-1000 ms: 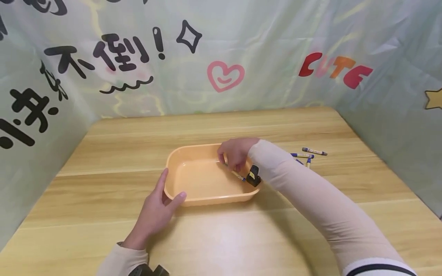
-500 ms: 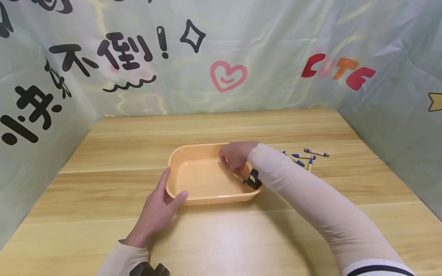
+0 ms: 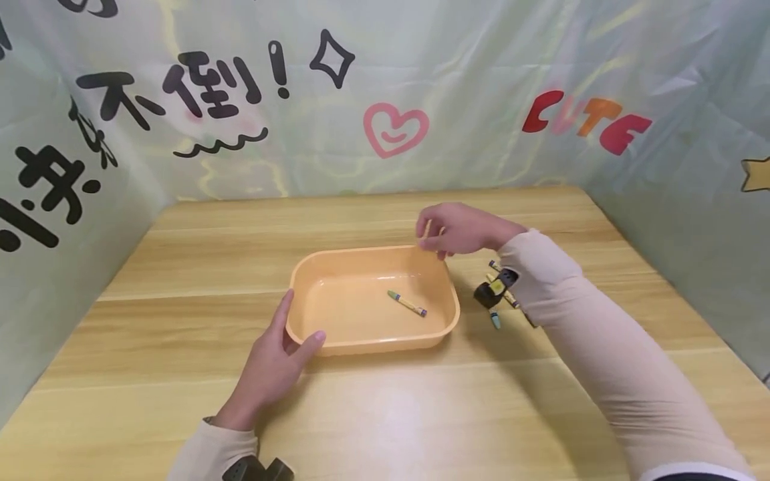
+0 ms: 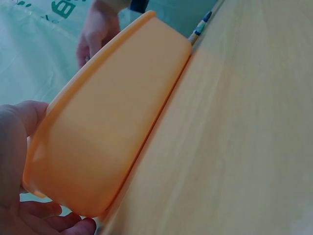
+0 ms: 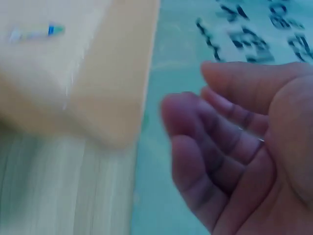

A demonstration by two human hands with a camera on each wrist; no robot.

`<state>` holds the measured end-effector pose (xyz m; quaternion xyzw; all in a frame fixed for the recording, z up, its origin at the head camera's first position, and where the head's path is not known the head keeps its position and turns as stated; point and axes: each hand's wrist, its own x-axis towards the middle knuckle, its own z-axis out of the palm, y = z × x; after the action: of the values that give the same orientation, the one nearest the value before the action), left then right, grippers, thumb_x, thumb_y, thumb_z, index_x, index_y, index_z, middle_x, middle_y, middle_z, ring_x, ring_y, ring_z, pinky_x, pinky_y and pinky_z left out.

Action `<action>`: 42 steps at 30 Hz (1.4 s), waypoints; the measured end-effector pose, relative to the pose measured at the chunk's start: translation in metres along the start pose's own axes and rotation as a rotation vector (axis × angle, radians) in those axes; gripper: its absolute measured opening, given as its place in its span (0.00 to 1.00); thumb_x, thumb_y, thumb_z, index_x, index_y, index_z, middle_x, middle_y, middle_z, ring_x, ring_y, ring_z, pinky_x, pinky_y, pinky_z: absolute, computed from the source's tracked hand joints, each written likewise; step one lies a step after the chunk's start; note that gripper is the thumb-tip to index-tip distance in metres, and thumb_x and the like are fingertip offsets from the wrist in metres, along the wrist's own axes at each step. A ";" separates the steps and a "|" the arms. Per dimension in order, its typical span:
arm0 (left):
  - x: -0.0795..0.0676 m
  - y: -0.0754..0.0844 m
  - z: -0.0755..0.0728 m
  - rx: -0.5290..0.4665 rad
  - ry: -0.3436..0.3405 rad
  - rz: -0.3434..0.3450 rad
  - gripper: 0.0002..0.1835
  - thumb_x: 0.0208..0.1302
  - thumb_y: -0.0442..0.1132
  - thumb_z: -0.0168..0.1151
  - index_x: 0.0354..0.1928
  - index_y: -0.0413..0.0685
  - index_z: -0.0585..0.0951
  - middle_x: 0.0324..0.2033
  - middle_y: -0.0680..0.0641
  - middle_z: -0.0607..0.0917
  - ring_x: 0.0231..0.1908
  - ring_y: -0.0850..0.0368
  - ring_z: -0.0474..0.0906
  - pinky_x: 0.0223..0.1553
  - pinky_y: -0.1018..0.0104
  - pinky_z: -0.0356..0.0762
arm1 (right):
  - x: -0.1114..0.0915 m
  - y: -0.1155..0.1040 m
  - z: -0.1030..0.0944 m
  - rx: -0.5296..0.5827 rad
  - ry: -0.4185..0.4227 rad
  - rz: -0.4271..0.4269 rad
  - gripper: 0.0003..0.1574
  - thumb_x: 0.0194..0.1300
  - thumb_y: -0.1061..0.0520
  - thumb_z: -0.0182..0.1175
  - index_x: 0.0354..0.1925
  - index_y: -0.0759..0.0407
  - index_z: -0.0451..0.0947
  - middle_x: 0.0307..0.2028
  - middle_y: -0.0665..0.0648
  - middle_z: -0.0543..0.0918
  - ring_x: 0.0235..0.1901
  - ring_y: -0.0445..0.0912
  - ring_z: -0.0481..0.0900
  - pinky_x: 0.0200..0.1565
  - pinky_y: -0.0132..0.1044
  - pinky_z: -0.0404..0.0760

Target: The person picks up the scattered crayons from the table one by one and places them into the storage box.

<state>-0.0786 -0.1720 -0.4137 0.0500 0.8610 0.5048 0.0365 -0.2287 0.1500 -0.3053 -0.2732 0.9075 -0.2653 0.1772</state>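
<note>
My left hand [image 3: 273,367] holds the near left corner of an orange plastic tray [image 3: 373,348], its thumb and fingers spread around the corner. In the left wrist view, the outer wall of the tray [image 4: 112,107] fills the middle between thumb and fingers. One green-tipped crayon [image 3: 407,304] lies slantwise on the tray floor. Above the tray's far right corner, my right hand [image 3: 460,228] hangs in the air with loosely bent fingers. Nothing is between the fingers of the right hand [image 5: 244,147] in its own wrist view, which is blurred.
Several crayons [image 3: 495,318] lie on the wooden table [image 3: 210,321] right of the tray, partly hidden by the right wrist and its black camera [image 3: 496,287]. A printed cloth [image 3: 469,80] stands behind the table and along its sides.
My right hand has let go of the crayon in the tray, then risen and moved right and away, past the rim. The left hand stays at its corner.
</note>
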 end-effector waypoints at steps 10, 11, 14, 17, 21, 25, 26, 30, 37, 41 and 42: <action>0.000 0.002 -0.001 -0.012 -0.004 -0.006 0.50 0.66 0.54 0.62 0.77 0.52 0.42 0.68 0.35 0.64 0.62 0.44 0.69 0.61 0.54 0.69 | -0.061 0.090 -0.023 -0.113 0.234 0.220 0.11 0.69 0.57 0.58 0.41 0.65 0.74 0.32 0.60 0.83 0.29 0.53 0.82 0.33 0.45 0.81; 0.000 0.002 0.000 -0.011 -0.006 -0.009 0.50 0.66 0.54 0.62 0.77 0.53 0.42 0.68 0.35 0.64 0.62 0.44 0.69 0.61 0.53 0.69 | -0.067 0.099 -0.024 -0.138 0.234 0.244 0.12 0.68 0.56 0.58 0.41 0.66 0.74 0.32 0.61 0.83 0.30 0.53 0.82 0.33 0.47 0.81; 0.000 0.003 0.000 -0.012 -0.006 -0.010 0.50 0.66 0.54 0.62 0.78 0.54 0.42 0.68 0.35 0.64 0.62 0.44 0.69 0.61 0.53 0.69 | -0.082 0.122 -0.025 -0.218 0.229 0.298 0.14 0.67 0.55 0.59 0.39 0.67 0.75 0.32 0.61 0.83 0.31 0.53 0.80 0.35 0.51 0.79; 0.000 0.003 0.000 -0.019 -0.008 -0.014 0.50 0.65 0.55 0.62 0.78 0.54 0.42 0.69 0.35 0.63 0.63 0.44 0.69 0.60 0.54 0.70 | -0.094 0.140 -0.023 -0.278 0.232 0.317 0.14 0.65 0.55 0.60 0.37 0.69 0.76 0.30 0.61 0.83 0.31 0.54 0.80 0.36 0.54 0.79; 0.000 0.002 0.000 -0.019 -0.008 -0.017 0.50 0.65 0.55 0.62 0.78 0.54 0.42 0.69 0.35 0.63 0.63 0.45 0.68 0.60 0.55 0.70 | -0.106 0.157 -0.019 -0.310 0.238 0.320 0.15 0.63 0.56 0.62 0.36 0.70 0.78 0.29 0.62 0.83 0.32 0.57 0.81 0.38 0.56 0.79; 0.000 0.002 -0.001 -0.011 -0.002 -0.007 0.50 0.65 0.54 0.62 0.77 0.53 0.42 0.69 0.35 0.63 0.63 0.45 0.69 0.60 0.55 0.70 | -0.111 0.166 -0.016 -0.321 0.227 0.329 0.14 0.64 0.56 0.62 0.36 0.69 0.80 0.29 0.61 0.83 0.31 0.56 0.80 0.37 0.55 0.79; 0.000 0.002 -0.001 -0.010 -0.001 -0.005 0.50 0.65 0.54 0.63 0.77 0.53 0.42 0.69 0.35 0.63 0.63 0.45 0.69 0.60 0.55 0.70 | -0.111 0.168 -0.016 -0.323 0.224 0.327 0.13 0.63 0.56 0.63 0.35 0.68 0.81 0.29 0.60 0.83 0.30 0.55 0.80 0.37 0.54 0.78; 0.001 0.001 0.000 -0.007 -0.004 -0.001 0.50 0.65 0.54 0.63 0.77 0.52 0.42 0.69 0.35 0.62 0.63 0.45 0.68 0.61 0.55 0.69 | -0.113 0.173 -0.012 -0.334 0.209 0.320 0.10 0.63 0.58 0.63 0.34 0.66 0.82 0.28 0.58 0.82 0.28 0.50 0.76 0.33 0.48 0.76; 0.000 0.000 0.003 -0.008 -0.003 -0.013 0.50 0.65 0.54 0.63 0.77 0.52 0.43 0.69 0.35 0.62 0.63 0.44 0.69 0.60 0.55 0.69 | -0.115 0.175 -0.008 -0.327 0.223 0.328 0.09 0.63 0.58 0.62 0.30 0.63 0.79 0.25 0.55 0.79 0.26 0.49 0.73 0.30 0.44 0.73; -0.001 0.001 0.002 -0.003 0.001 -0.014 0.50 0.65 0.55 0.63 0.77 0.52 0.43 0.69 0.34 0.62 0.62 0.44 0.69 0.61 0.55 0.69 | -0.112 0.169 -0.010 -0.307 0.256 0.356 0.13 0.64 0.55 0.61 0.32 0.65 0.77 0.25 0.56 0.79 0.26 0.51 0.73 0.29 0.43 0.72; 0.000 0.001 0.002 -0.004 0.001 -0.014 0.50 0.65 0.55 0.63 0.77 0.53 0.43 0.69 0.34 0.63 0.63 0.44 0.69 0.61 0.55 0.69 | -0.111 0.167 -0.010 -0.300 0.266 0.360 0.14 0.65 0.54 0.61 0.33 0.66 0.77 0.26 0.57 0.79 0.27 0.51 0.74 0.29 0.43 0.72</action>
<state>-0.0780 -0.1699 -0.4139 0.0436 0.8604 0.5062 0.0396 -0.2130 0.3377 -0.3739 -0.0932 0.9859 -0.1258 0.0584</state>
